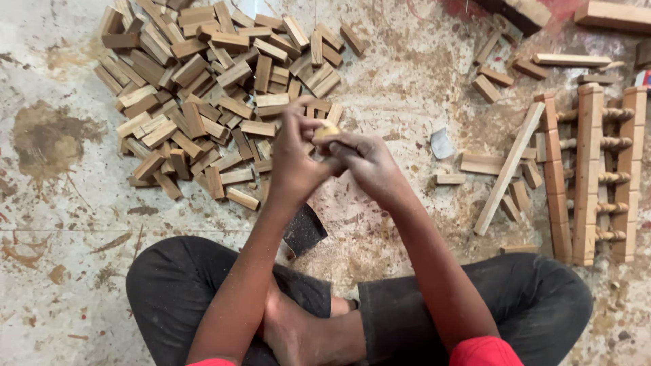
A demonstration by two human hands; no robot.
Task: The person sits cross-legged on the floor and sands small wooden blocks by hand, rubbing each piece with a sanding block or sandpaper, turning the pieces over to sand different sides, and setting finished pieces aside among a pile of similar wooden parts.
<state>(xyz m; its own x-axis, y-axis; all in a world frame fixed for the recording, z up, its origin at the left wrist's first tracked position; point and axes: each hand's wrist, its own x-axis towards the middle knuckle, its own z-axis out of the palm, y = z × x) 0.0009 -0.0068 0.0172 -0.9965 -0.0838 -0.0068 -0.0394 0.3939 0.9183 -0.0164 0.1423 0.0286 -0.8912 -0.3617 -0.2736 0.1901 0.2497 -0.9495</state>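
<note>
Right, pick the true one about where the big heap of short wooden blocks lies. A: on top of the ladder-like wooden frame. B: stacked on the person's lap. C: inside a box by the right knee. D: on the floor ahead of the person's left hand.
D: the heap of short wooden blocks is spread loose on the floor, up ahead of the left hand, while the ladder-like wooden frame lies apart on the right.
</note>
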